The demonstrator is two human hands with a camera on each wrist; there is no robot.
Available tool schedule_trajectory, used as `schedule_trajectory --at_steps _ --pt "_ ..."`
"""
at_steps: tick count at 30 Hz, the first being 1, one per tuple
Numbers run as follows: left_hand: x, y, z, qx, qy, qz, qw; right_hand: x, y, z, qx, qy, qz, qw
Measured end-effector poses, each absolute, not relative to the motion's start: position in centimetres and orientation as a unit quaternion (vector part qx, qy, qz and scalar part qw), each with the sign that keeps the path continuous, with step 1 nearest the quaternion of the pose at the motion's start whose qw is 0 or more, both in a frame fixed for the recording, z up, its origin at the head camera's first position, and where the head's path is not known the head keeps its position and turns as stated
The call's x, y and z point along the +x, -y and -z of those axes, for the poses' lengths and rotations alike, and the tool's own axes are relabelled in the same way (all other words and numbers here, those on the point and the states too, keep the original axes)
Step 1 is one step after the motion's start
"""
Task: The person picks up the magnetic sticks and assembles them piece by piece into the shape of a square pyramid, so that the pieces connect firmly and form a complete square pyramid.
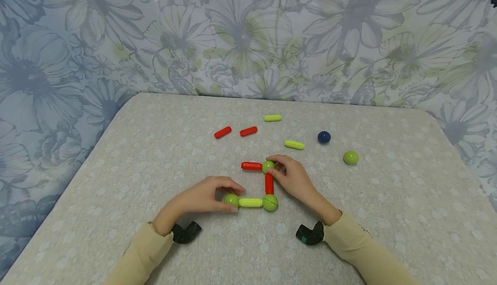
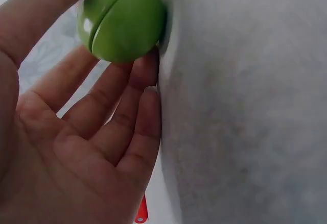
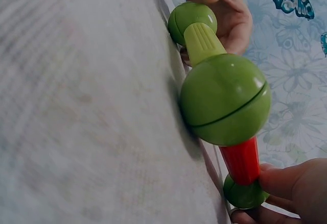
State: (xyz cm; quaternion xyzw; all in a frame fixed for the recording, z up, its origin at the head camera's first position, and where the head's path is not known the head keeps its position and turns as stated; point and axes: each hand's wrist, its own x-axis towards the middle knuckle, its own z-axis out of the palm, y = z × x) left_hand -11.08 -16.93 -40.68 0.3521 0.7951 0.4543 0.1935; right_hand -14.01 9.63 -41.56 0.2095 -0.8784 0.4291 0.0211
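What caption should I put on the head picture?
Left hand around one green ball, right hand holding another, in one toy shape.

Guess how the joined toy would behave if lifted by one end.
The toy might sag or come apart, since its rods meet the balls end-on. The rods look straight and solid, so they probably stay stiff. The balls' shine suggests they may be slippery.

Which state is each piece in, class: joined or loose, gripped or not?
Left green ball: joined, left grip around it
Corner green ball: joined twice, ungripped
Far green ball: joined twice, pinched by right grip
Joined yellow rod: fixed both ends
Middle red rod: joined both ends
Outer red rod: joined one end
Two loose red rods: ungripped
Two loose yellow rods: ungripped
Blue ball: loose
Right-side green ball: loose
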Motion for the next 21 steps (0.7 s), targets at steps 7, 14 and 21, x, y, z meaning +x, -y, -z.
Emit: schedule_trajectory --at_steps 7,14,21 --pt "-10.4 17.1 40.9 0.370 -0.793 -0.453 0.172 -14.1 -9.7 41.6 0.210 0.879 -0.427 0.023" --pt "-10.0 16.8 40.8 0.368 -0.796 -0.454 0.160 -14.1 -9.6 41.6 0.213 0.882 -0.420 0.020" --pt "-9.7 14.8 40.6 0.381 -0.814 -0.416 0.137 -14.2 -9.8 41.4 0.208 0.886 -0.413 0.020"
